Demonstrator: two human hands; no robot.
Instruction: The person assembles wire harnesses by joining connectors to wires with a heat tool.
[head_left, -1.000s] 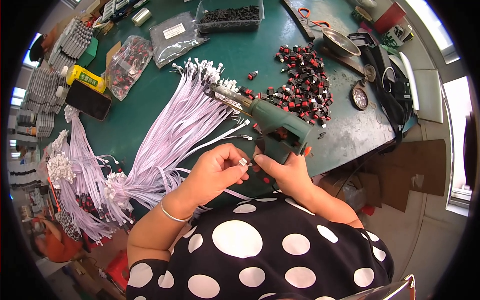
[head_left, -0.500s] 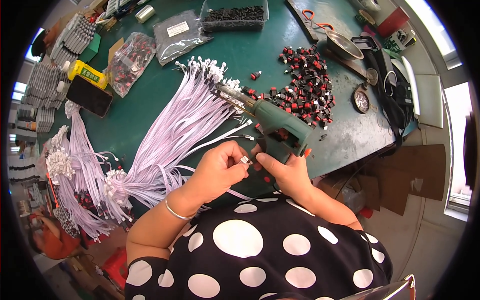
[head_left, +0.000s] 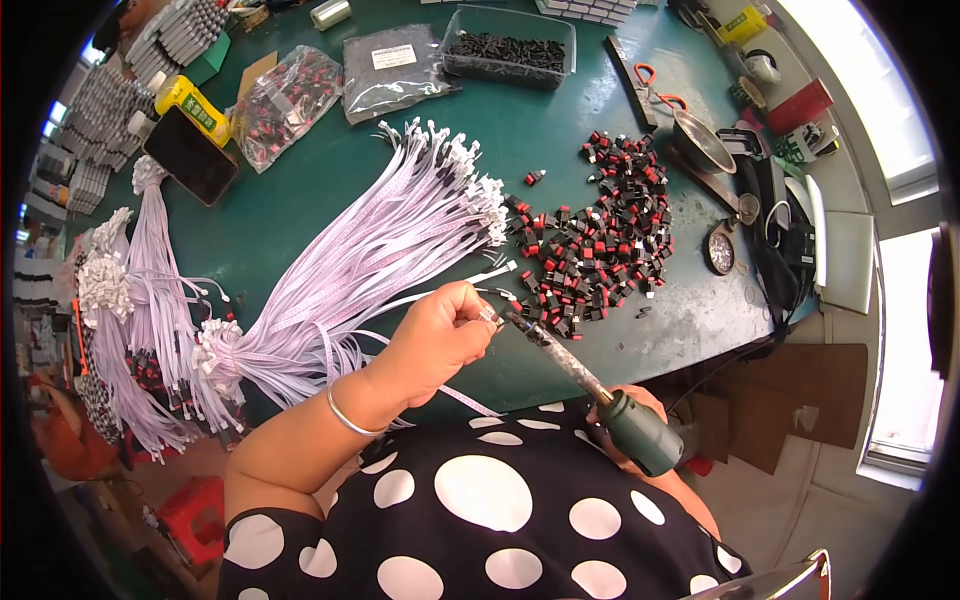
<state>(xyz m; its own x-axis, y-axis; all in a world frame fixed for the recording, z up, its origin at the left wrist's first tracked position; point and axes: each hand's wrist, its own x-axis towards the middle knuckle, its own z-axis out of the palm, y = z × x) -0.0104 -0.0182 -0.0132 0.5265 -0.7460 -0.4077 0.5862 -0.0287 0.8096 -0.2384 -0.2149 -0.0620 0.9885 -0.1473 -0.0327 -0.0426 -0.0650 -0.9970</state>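
Between the thumb and fingers of my left hand (head_left: pixel 440 338) is a small white connector (head_left: pixel 487 314). A soldering iron (head_left: pixel 640 430) with a dark green handle and a stained metal barrel is in my right hand (head_left: pixel 636 399), whose fingers are mostly hidden behind the handle. The iron's dark tip is right beside the connector; whether they touch I cannot tell. Beyond my left hand lies a big bundle of pale pinkish-white flat cables (head_left: pixel 380 225) with white end plugs. Many small black-and-red parts (head_left: pixel 610 240) are heaped past the iron.
A clear tub (head_left: pixel 508 70) of small black pieces stands at the back, beside a grey bag (head_left: pixel 393 72) and a bag of red-black parts (head_left: pixel 287 105). A phone (head_left: pixel 190 155) leans on a yellow bottle (head_left: pixel 193 105). Orange-handled scissors (head_left: pixel 655 85) and a metal bowl (head_left: pixel 700 142) lie at the right.
My right hand has drawn the soldering iron back and turned it, so its tip now points at the connector instead of over the cable bundle. My left hand stays nearly in place.
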